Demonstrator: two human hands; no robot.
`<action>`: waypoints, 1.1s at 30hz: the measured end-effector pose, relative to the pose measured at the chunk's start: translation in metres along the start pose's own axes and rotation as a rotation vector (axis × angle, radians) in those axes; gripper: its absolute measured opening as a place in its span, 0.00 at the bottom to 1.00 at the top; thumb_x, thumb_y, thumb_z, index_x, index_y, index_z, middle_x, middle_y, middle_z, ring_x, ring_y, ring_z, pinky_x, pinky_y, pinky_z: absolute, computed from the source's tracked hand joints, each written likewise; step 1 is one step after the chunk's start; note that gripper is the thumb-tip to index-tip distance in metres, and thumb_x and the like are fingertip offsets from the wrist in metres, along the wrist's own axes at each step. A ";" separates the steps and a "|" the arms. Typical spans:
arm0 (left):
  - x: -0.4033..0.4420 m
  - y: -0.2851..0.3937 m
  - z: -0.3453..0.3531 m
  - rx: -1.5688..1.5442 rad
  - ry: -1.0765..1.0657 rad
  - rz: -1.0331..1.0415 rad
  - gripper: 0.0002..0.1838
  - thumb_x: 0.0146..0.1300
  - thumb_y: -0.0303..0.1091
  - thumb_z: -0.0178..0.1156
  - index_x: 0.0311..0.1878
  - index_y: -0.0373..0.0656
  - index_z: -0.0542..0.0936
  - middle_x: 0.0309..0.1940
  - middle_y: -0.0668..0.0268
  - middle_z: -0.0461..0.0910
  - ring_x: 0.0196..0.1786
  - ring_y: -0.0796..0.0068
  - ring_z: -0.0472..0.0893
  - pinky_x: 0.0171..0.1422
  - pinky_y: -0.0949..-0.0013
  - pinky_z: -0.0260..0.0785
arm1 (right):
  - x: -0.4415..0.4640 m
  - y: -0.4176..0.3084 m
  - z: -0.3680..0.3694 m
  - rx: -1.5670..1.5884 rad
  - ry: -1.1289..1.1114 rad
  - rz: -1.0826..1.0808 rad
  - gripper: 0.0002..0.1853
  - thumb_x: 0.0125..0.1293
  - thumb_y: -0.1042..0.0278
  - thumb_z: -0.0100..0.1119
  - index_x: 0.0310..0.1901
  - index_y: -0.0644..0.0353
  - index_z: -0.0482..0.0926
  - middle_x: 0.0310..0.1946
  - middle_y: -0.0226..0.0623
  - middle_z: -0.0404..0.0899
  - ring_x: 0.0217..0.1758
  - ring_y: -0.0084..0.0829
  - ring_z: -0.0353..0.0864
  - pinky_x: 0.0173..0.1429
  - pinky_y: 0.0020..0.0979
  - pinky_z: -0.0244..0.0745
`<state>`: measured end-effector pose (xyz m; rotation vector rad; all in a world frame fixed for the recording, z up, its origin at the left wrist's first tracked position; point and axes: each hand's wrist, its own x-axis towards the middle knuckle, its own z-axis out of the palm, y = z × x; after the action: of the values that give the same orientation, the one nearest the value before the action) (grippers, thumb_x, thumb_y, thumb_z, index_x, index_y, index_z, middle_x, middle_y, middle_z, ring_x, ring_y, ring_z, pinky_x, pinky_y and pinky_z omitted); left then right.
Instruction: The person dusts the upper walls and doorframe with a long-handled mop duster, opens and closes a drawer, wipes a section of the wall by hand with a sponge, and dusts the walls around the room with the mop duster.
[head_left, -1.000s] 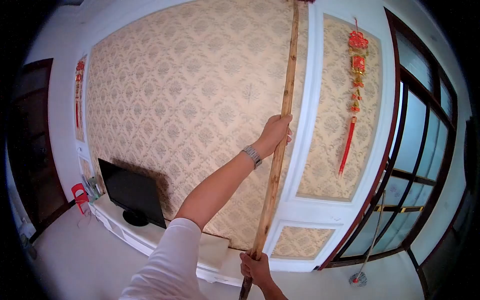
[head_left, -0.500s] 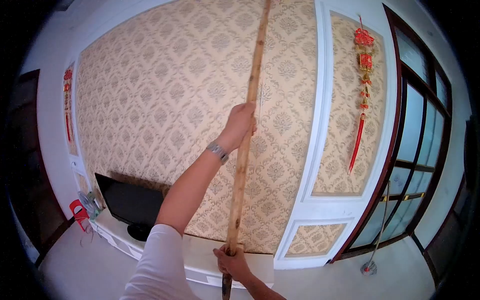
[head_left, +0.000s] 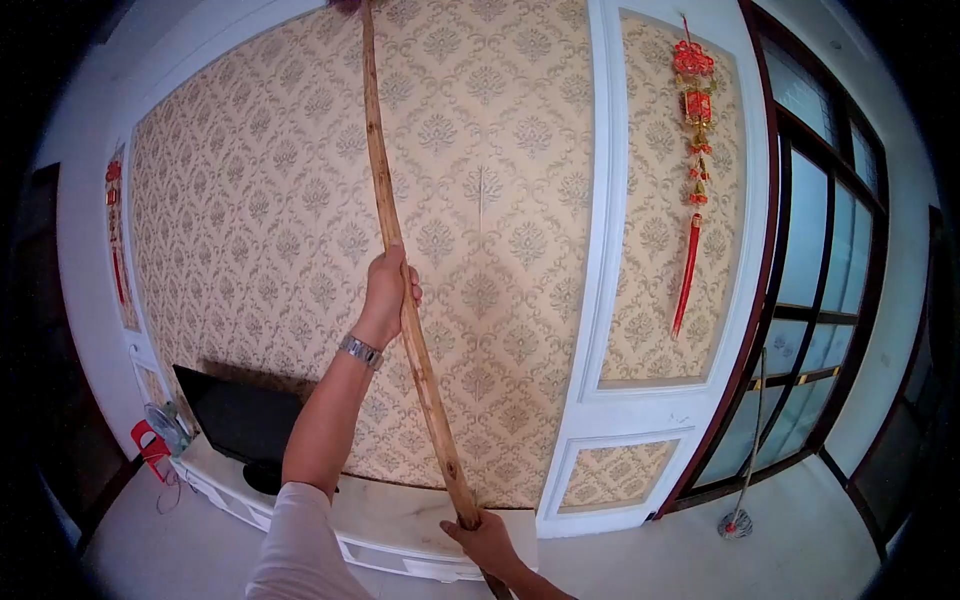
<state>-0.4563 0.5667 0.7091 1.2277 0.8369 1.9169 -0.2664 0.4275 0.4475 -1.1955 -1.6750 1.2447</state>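
Note:
A long wooden pole point(head_left: 428, 390) rises in front of the patterned wall, its upper part tilted to the left. My left hand point(head_left: 384, 292), with a metal-band watch point(head_left: 361, 350) on the wrist, is closed around the pole near its middle. Lower down, my right hand point(head_left: 490, 543) grips the same pole close to its darker bottom end. At the top edge of the view a purple, fuzzy-looking piece point(head_left: 345, 4) shows at the pole's upper end; most of it is cut off.
A white low cabinet point(head_left: 400, 502) runs along the wall, bearing a black television point(head_left: 238, 412) and a small fan point(head_left: 168, 425). A red stool point(head_left: 150, 448) is at left. Red hanging ornaments point(head_left: 697, 110) decorate the wall. A mop point(head_left: 735, 523) leans by the glass door point(head_left: 800, 235).
The pole's upper part has swung from right to left, and my left hand has gone left and slightly down with it. The purple piece has come into view at the top.

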 end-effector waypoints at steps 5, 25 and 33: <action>-0.009 -0.022 0.031 0.005 -0.033 0.046 0.21 0.68 0.54 0.45 0.32 0.44 0.63 0.18 0.69 0.66 0.15 0.77 0.67 0.17 0.72 0.63 | -0.010 0.028 -0.015 0.075 0.035 0.035 0.17 0.57 0.59 0.66 0.25 0.60 0.70 0.15 0.24 0.65 0.17 0.17 0.61 0.22 0.25 0.58; -0.063 -0.045 0.164 0.083 -0.429 0.045 0.16 0.68 0.45 0.49 0.32 0.41 0.68 0.17 0.72 0.66 0.15 0.83 0.66 0.19 0.77 0.62 | -0.047 0.091 -0.031 0.245 0.242 -0.215 0.11 0.58 0.70 0.62 0.22 0.57 0.70 0.11 0.25 0.64 0.09 0.19 0.58 0.12 0.24 0.53; -0.014 0.006 0.126 0.172 -0.266 0.176 0.19 0.65 0.47 0.52 0.33 0.37 0.71 0.15 0.70 0.67 0.14 0.80 0.67 0.18 0.74 0.63 | -0.024 -0.010 -0.015 0.567 -0.126 0.121 0.08 0.63 0.73 0.57 0.28 0.60 0.68 0.12 0.26 0.62 0.11 0.18 0.57 0.14 0.23 0.49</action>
<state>-0.3361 0.5702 0.7502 1.6675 0.7850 1.7903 -0.2478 0.4078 0.4612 -0.8872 -1.2145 1.7506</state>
